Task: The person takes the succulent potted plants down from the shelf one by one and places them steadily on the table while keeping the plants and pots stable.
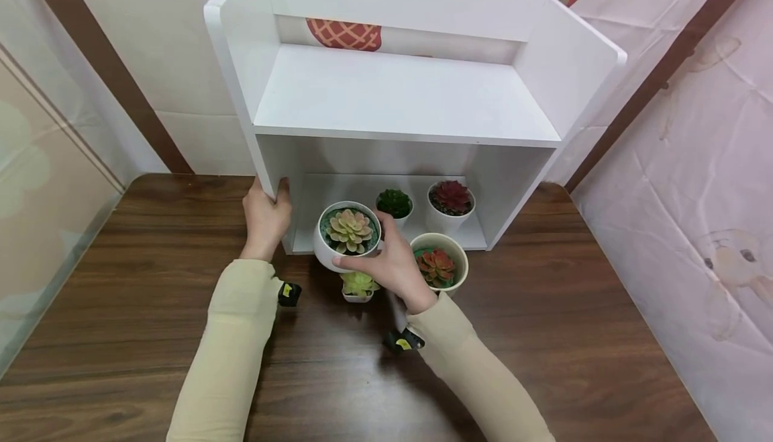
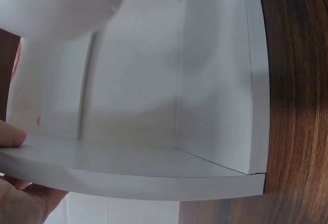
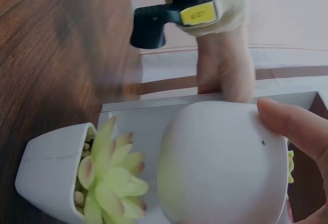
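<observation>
My right hand (image 1: 395, 262) grips a round white pot (image 3: 223, 162) by its side, thumb and fingers around it; a pale green-pink succulent (image 1: 349, 231) fills it. The pot is raised in front of the shelf's lower compartment. My left hand (image 1: 266, 219) holds the left side panel of the white shelf (image 2: 143, 183), thumb inside and fingers outside. Below the raised pot, a small white pot with a light green succulent (image 1: 359, 284) stands on the table. Beside my right wrist is a cream pot with a red-orange succulent (image 1: 436, 267).
Inside the lower compartment stand a dark green succulent (image 1: 394, 203) and a dark red succulent (image 1: 452, 197) in white pots. The shelf's upper board (image 1: 398, 96) overhangs them. A brown wooden table (image 1: 543, 335) lies underneath, with a printed cloth (image 1: 682, 180) behind and right.
</observation>
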`<state>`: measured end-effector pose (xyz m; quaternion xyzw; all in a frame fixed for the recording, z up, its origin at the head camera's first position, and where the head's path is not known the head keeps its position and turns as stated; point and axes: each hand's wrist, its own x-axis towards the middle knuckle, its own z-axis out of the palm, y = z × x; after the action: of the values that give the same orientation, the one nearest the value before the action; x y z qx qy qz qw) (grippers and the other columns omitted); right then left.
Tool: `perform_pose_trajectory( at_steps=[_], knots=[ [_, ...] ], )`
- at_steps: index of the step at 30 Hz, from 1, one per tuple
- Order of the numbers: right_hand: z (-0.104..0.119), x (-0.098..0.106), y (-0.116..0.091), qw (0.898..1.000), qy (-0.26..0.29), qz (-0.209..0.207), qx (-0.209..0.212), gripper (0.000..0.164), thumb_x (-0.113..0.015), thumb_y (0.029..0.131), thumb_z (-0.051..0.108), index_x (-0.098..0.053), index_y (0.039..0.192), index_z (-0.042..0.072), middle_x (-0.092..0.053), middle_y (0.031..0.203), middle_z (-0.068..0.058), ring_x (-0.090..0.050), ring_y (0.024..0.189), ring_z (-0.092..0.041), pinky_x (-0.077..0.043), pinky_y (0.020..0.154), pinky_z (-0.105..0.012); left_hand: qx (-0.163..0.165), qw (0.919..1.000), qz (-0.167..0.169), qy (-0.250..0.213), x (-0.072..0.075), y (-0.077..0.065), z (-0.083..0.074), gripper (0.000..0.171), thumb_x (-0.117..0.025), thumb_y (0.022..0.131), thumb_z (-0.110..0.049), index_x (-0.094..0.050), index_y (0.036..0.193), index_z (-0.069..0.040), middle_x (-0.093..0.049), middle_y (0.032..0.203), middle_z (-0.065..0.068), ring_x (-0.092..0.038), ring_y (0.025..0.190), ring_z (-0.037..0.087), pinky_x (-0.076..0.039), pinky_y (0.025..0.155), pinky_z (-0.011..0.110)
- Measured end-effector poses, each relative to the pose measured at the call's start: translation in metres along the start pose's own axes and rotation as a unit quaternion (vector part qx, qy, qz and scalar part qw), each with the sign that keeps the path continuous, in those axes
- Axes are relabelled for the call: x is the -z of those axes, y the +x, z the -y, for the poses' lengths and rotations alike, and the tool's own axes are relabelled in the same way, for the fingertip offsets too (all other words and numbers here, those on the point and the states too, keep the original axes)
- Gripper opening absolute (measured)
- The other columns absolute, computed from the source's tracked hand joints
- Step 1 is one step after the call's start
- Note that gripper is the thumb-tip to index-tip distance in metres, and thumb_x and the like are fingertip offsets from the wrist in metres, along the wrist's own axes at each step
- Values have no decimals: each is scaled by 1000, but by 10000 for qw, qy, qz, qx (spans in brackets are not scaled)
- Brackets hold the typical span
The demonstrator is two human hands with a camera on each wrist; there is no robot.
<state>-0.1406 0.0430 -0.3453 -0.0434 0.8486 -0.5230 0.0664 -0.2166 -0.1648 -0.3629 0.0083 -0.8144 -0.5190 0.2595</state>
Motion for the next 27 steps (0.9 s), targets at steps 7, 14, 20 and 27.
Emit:
perform_pose_trajectory(
  at_steps=[7,14,20,27],
  knots=[
    [1,8,-16,9994,-34,108,321,92,-86,68,33,-35,144,19,-54,133,-3,-53,119,-21,-45,96,-41,-2,10000,0,-16,0,1,-1,35,-50,95,-6,-51,125,13,-57,123,34,-56,114,47,-44,95,60],
    [0,15,-33,9983,-337,203,437,87,-88,65,32,-42,138,19,-56,130,0,-54,116,-18,-42,99,-40,57,10000,53,-28,1,1,-1,36,-50,96,-8,-50,127,11,-56,126,32,-55,117,45,-43,96,59],
    [-4,20,-47,9953,-644,275,671,88,-89,63,32,-43,138,19,-58,126,2,-57,109,-16,-46,91,-36,91,9999,68,-50,1,2,-1,37,-49,96,-8,-50,128,11,-56,126,32,-54,118,45,-43,97,59],
    [-12,24,-60,9927,-674,578,812,89,-89,63,33,-42,137,18,-61,119,4,-57,95,-10,-50,78,-32,131,9999,87,-58,0,1,0,36,-49,96,-8,-50,128,11,-56,127,31,-54,118,44,-42,98,59]
  ],
)
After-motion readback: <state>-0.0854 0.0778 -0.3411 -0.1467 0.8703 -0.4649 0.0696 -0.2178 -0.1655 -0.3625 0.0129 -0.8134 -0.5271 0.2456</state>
